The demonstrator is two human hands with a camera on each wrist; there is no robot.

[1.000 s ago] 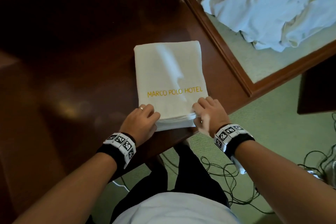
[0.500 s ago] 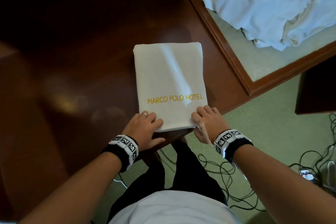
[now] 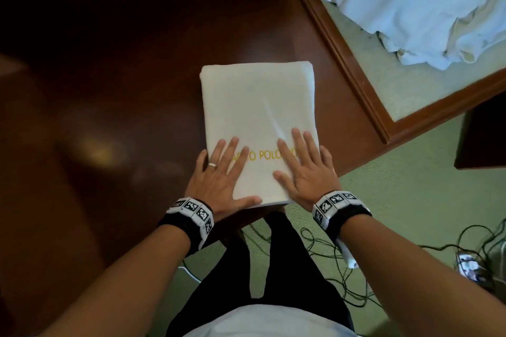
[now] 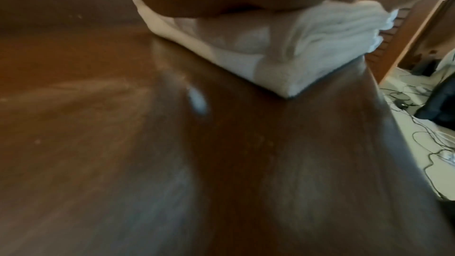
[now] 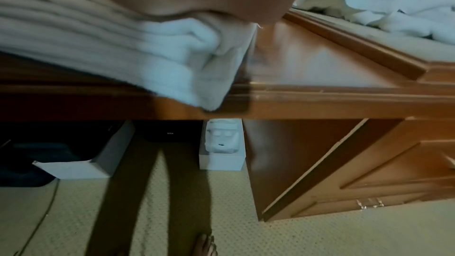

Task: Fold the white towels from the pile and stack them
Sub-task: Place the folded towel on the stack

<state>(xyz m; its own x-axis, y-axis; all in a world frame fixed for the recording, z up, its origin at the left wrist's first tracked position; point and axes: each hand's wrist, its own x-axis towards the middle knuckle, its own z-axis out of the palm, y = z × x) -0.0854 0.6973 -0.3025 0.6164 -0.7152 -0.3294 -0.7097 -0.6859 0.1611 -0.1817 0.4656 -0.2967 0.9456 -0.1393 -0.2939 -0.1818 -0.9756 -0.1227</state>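
A folded towel (image 3: 257, 117), white, thick terry with soft rounded edges, lies as a neat rectangle on the glossy dark-brown wooden worktop (image 3: 109, 90), its near edge at the worktop's rim. Yellow lettering across it is partly covered. The left hand (image 3: 221, 175) lies flat on the near left corner, fingers (image 3: 231, 149) straight and spread, a ring on 1 of them. The right hand (image 3: 304, 169) lies flat on the near right corner, its fingers likewise straight and spread. The wrist views show stacked layers at the towel's side. A crumpled pile of white towels (image 3: 410, 3) lies on a raised, wood-framed surface to the right, well apart.
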